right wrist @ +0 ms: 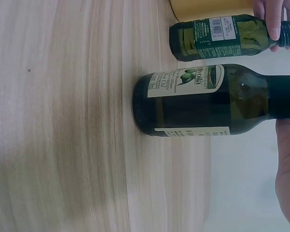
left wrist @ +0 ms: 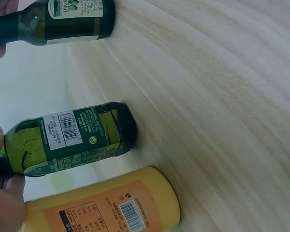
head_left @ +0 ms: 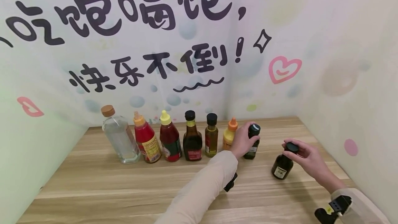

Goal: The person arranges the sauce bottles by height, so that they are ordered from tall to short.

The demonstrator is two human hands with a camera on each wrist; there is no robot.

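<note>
My left hand (head_left: pixel 242 141) grips a small green glass bottle (left wrist: pixel 77 137) by its neck, just under the dark cap. That bottle stands upright at the right end of a row, beside a yellow squeeze bottle (head_left: pixel 229 137) with an orange nozzle. To the right and nearer the front, my right hand (head_left: pixel 309 158) holds a dark olive oil bottle (right wrist: pixel 193 104) at its black-topped neck. Its cream label with green olives faces the right wrist camera, and it tilts slightly in the head view. Its base is at the tabletop.
Leftward along the row stand an amber oil bottle (head_left: pixel 211 137), a dark sauce bottle (head_left: pixel 192 142), two red squeeze bottles, including one with a yellow nozzle (head_left: pixel 169 141), and a clear corked bottle (head_left: pixel 119 137). The wooden table (head_left: pixel 124 193) meets a printed cloth backdrop (head_left: pixel 199 103) behind.
</note>
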